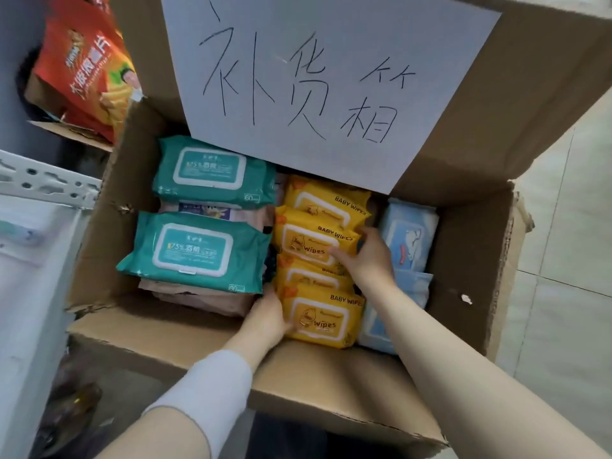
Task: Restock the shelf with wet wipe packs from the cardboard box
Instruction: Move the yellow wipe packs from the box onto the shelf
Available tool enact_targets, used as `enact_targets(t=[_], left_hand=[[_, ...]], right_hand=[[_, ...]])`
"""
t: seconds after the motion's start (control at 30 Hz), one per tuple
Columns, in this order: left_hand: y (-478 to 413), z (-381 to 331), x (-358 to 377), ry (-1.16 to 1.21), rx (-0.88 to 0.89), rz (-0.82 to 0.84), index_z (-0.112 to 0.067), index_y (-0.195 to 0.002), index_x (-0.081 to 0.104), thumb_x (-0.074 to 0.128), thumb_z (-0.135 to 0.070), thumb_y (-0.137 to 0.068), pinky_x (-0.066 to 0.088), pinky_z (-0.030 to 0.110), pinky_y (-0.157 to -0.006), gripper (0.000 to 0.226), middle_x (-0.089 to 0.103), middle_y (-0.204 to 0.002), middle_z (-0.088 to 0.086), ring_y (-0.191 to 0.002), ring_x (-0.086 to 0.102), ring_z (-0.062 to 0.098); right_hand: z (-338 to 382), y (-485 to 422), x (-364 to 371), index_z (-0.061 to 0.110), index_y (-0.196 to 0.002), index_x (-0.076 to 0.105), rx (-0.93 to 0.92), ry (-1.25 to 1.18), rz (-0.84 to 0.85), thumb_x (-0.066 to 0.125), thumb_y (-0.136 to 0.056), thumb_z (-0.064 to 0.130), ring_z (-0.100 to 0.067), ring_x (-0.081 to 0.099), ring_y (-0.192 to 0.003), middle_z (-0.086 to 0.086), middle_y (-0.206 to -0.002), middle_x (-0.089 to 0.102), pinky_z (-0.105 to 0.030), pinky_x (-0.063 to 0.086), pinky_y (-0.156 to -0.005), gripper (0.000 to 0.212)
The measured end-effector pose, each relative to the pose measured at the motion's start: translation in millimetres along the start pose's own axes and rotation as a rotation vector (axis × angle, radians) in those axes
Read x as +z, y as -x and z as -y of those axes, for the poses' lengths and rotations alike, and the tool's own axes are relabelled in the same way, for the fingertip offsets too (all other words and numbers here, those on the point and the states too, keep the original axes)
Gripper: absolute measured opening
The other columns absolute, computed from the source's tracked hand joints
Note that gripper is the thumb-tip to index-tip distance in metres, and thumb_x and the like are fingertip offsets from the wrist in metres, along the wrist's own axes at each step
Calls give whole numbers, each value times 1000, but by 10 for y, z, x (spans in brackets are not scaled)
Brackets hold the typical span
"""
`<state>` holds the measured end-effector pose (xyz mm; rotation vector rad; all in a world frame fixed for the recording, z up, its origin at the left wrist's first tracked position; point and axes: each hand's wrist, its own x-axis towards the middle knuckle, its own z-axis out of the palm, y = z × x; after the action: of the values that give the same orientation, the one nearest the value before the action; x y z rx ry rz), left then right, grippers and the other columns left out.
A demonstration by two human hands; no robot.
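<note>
An open cardboard box (159, 329) on the floor holds wet wipe packs. Two teal packs (198, 250) lie at its left over pinkish packs, a row of yellow baby wipes packs (326, 207) fills the middle, and light blue packs (409, 240) stand at the right. My left hand (268, 318) grips the left edge of the nearest yellow pack (323, 321). My right hand (367, 256) closes on the right end of a yellow pack (304, 243) further back in the row. Neither pack is lifted clear of the row.
A white metal shelf (39, 183) stands at the left edge. Behind it a second carton holds a red snack bag (89, 71). The box's rear flap carries a white paper sign (314, 77) with handwritten characters. Pale floor tiles (569, 260) lie to the right.
</note>
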<state>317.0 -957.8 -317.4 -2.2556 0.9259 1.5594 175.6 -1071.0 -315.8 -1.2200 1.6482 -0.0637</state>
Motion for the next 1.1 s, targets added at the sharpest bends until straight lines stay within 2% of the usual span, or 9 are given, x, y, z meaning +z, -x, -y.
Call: enact_targets(t=[0.17,0.3,0.5,0.57,0.7,0.77,0.9,1.0,1.1], left_hand=[[-104,78,-13,32,88,75,-15,-140,34,77,-35,-72,38,34,-106,82,49,-140,6,-127,48,25],[0,92,-23,120,166,89,-16,-133,45,73,-32,-77,40,29,-102,65,54,-135,5,-123,52,23],[162,151,-22,224,240,71,-18,-130,48,71,-35,-79,45,34,-100,58,59,-129,1,-116,56,20],[207,182,-45,308,244,89,-20,-129,47,71,-31,-79,48,34,-96,57,59,-128,0,-114,57,18],[414,214,-202,564,215,191,-22,-117,47,70,-13,-81,60,31,-72,43,58,-116,-1,-100,61,15],[588,259,-323,614,255,224,-20,-116,49,70,-10,-80,60,33,-73,43,60,-112,-2,-99,62,13],[1202,394,-594,682,340,286,-22,-119,53,71,-10,-79,59,31,-75,46,64,-115,0,-103,65,17],[1842,579,-734,750,376,282,-25,-117,54,77,-19,-67,58,30,-74,55,67,-113,0,-101,67,18],[2476,769,-905,835,440,191,-23,-112,57,75,-15,-67,57,24,-68,50,72,-102,-3,-93,70,11]], right_hand=[[-75,-167,90,15,-127,49,8,-70,59,72,-76,38,-24,53,-118,-6,-128,55,-37,46,-95,61],[-26,-204,20,16,-125,53,-42,-102,124,68,-81,34,-14,53,-105,-2,-124,57,-25,42,-81,49],[37,-120,39,28,-81,54,-94,-141,136,65,-85,29,-7,54,-85,10,-94,59,-14,40,-60,12],[35,-82,-4,31,-74,51,-99,-174,101,64,-85,29,-3,55,-76,14,-82,58,-16,40,-58,17],[-6,48,-215,26,-76,52,-80,-285,-42,64,-85,29,-10,60,-73,8,-78,61,-21,48,-61,16],[-3,205,-363,23,-78,52,-91,-306,-123,64,-85,29,-11,61,-76,7,-79,61,-20,51,-65,15],[68,692,-709,22,-80,59,-49,-365,-252,65,-85,34,-20,64,-85,2,-84,65,-37,55,-76,14],[246,1185,-905,22,-73,58,-48,-408,-265,65,-84,34,-23,63,-79,-7,-85,65,-42,55,-74,18],[571,1653,-1055,21,-71,58,-108,-441,-242,65,-84,34,-17,61,-66,0,-72,63,-34,56,-62,20]])
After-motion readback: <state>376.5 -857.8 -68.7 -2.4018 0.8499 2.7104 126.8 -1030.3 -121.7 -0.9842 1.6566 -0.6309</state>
